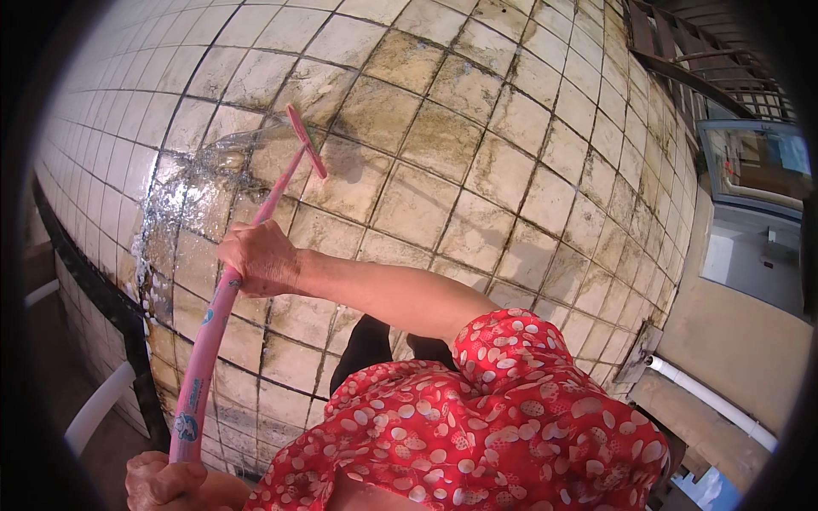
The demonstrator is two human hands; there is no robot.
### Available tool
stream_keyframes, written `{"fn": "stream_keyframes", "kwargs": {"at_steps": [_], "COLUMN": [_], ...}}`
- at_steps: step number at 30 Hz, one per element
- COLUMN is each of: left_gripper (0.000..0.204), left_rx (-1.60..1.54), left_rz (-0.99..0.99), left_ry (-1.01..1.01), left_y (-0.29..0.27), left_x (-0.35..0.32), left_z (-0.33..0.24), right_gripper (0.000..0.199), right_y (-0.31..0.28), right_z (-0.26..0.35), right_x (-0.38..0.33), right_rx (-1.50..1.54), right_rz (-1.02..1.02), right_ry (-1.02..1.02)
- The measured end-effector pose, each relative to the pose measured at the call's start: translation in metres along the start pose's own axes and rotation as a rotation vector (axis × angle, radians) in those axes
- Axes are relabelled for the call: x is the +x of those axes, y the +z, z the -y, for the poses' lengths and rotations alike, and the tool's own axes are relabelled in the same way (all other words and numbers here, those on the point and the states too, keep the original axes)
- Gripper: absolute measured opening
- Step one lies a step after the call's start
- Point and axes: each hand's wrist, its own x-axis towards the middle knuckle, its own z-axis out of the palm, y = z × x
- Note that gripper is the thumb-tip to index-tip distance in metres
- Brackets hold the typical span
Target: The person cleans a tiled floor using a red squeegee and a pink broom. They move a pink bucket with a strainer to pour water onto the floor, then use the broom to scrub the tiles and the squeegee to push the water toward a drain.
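Note:
A pink floor squeegee (pixel 269 207) slants up from the lower left, its narrow T-shaped head (pixel 305 140) at the edge of a wet patch on the tiled floor. My right hand (pixel 260 257) is wrapped round the middle of the handle, with the arm reaching across in front of me. Lower down, my left hand (pixel 166 481) is closed round the upper end of the handle, near the bottom rim of the view. Blue and white stickers mark the thick part of the handle.
Pale square tiles (pixel 417 204) with dark joints and brown stains cover the floor. Shallow water (pixel 192 192) glistens at the left, beside a dark raised edge (pixel 89 264) and a white pipe (pixel 98 409). Another white pipe (pixel 711 400), a window (pixel 754 166) and metal stairs (pixel 707 60) stand at the right.

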Motion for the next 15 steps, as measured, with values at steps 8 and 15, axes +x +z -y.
{"fn": "stream_keyframes", "kwargs": {"at_steps": [8, 15], "left_gripper": [0.018, 0.015], "left_rx": [-0.645, -0.786], "left_rz": [0.088, 0.004], "left_ry": [0.029, -0.093], "left_y": [0.180, 0.311], "left_x": [0.109, 0.209], "left_z": [0.068, 0.067], "right_gripper": [0.015, 0.011], "right_y": [-0.208, -0.298], "right_z": [-0.173, -0.324], "right_x": [-0.154, -0.184], "right_rx": [-0.478, -0.504], "right_rz": [0.104, 0.419], "right_ry": [0.394, 0.494]}}
